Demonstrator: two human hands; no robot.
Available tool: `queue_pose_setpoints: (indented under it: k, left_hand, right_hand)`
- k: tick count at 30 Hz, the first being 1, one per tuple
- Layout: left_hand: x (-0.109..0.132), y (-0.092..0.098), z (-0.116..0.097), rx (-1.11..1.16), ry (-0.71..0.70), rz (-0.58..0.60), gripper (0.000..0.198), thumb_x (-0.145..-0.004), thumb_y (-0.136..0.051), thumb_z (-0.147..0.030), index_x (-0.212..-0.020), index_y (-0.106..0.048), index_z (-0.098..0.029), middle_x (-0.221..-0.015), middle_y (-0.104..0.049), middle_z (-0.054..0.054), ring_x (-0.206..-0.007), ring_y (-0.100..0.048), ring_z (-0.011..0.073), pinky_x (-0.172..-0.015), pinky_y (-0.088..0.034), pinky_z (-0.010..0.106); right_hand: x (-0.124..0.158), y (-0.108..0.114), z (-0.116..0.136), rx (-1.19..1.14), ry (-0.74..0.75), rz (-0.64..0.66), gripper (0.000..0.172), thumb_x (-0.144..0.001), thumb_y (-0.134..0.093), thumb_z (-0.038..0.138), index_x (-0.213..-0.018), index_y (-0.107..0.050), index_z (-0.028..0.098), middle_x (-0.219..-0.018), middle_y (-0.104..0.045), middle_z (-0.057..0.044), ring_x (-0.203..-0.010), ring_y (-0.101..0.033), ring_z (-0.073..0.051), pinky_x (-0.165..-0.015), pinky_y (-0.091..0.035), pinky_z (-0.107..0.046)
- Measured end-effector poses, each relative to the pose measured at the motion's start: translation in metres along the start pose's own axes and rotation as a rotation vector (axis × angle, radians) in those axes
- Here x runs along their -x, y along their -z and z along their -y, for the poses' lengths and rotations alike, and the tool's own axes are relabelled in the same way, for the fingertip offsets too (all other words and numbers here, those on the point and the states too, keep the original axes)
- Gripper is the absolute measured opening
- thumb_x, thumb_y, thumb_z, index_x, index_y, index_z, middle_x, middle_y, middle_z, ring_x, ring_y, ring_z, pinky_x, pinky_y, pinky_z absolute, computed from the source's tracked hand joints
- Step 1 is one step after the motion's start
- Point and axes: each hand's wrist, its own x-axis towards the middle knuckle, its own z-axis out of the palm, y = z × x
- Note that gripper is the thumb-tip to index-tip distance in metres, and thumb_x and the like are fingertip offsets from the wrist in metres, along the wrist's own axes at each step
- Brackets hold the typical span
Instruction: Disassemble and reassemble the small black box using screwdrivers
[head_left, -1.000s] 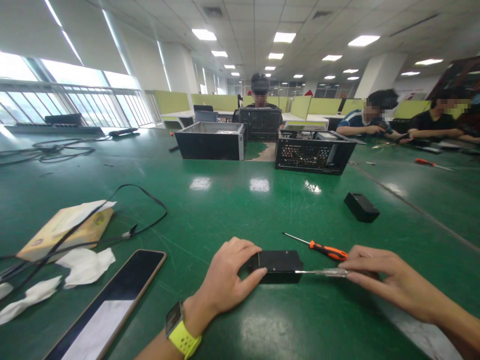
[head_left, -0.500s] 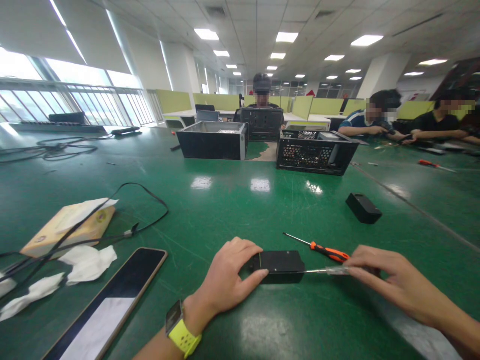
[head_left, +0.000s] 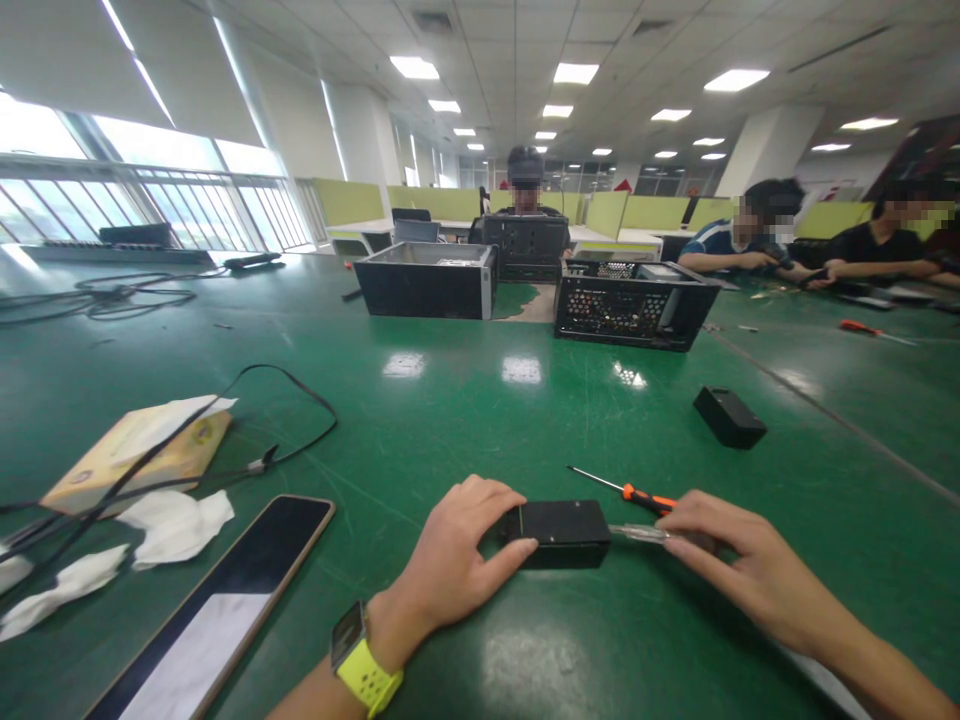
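Note:
A small flat black box [head_left: 559, 532] lies on the green table [head_left: 480, 420] in front of me. My left hand [head_left: 454, 560] grips its left end, thumb along the near side and fingers over the top. My right hand [head_left: 739, 565] pinches a screwdriver with a clear handle [head_left: 637, 533], its tip against the box's right end. Just behind it lies an orange-handled screwdriver [head_left: 626, 489], partly hidden by my right hand. A yellow-strapped watch [head_left: 360, 660] is on my left wrist.
A phone [head_left: 217, 610] lies near left, with crumpled tissues [head_left: 176, 520], a tan box [head_left: 139, 450] and a black cable [head_left: 285, 400]. A second small black box [head_left: 729, 417] sits to the right. Two computer cases [head_left: 427, 280] [head_left: 630, 305] stand farther back. Other people sit at the far side.
My right hand has moved left, pushing the clear-handled screwdriver closer to the black box, and now covers more of the orange screwdriver. My left hand has stayed put.

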Motion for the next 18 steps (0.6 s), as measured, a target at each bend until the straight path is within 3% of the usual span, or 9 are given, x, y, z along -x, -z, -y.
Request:
queue_pose_setpoints:
  k: [3,9,13,15,18]
  left_hand:
    - [-0.001,0.002,0.000,0.000,0.003,0.009,0.026,-0.090,-0.062,-0.035,-0.110,-0.062,-0.019,-0.105,-0.066,0.009,-0.093,-0.058,0.0246,-0.084,-0.047,0.041]
    - [-0.002,0.004,-0.002,0.009,-0.009,0.042,0.028,-0.087,-0.065,-0.034,-0.109,-0.060,-0.019,-0.105,-0.065,0.008,-0.093,-0.058,0.0246,-0.084,-0.047,0.041]
    - [-0.001,0.002,-0.001,0.013,0.000,0.046,0.034,-0.084,-0.068,-0.032,-0.114,-0.057,-0.018,-0.108,-0.064,0.009,-0.096,-0.057,0.0252,-0.087,-0.046,0.042]
    - [-0.001,0.001,-0.001,0.011,0.002,0.048,0.039,-0.083,-0.069,-0.033,-0.117,-0.057,-0.018,-0.110,-0.064,0.009,-0.097,-0.057,0.0256,-0.087,-0.046,0.043]
    - [-0.001,0.000,-0.001,0.013,0.011,0.055,0.034,-0.084,-0.068,-0.035,-0.113,-0.059,-0.018,-0.106,-0.066,0.008,-0.094,-0.058,0.0251,-0.084,-0.047,0.042]
  right_hand:
    - [-0.001,-0.008,0.001,-0.028,0.016,-0.053,0.025,-0.095,-0.052,0.038,-0.102,-0.072,0.025,-0.098,-0.067,-0.006,-0.088,-0.065,-0.020,-0.080,-0.052,-0.034]
    - [0.001,-0.005,0.004,-0.058,0.066,-0.141,0.023,-0.094,-0.053,0.034,-0.106,-0.072,0.026,-0.097,-0.068,-0.006,-0.085,-0.065,-0.019,-0.071,-0.053,-0.031]
    - [0.001,-0.007,0.005,-0.061,0.111,-0.180,0.021,-0.094,-0.054,0.031,-0.106,-0.070,0.026,-0.096,-0.067,-0.005,-0.086,-0.065,-0.018,-0.075,-0.052,-0.031]
    - [-0.001,-0.013,0.006,-0.033,0.112,-0.166,0.020,-0.095,-0.053,0.031,-0.106,-0.069,0.026,-0.098,-0.068,-0.005,-0.089,-0.064,-0.019,-0.079,-0.052,-0.033]
    - [-0.005,-0.025,0.010,0.041,0.112,-0.037,0.020,-0.096,-0.051,0.031,-0.104,-0.068,0.025,-0.096,-0.069,-0.005,-0.091,-0.063,-0.021,-0.084,-0.051,-0.038]
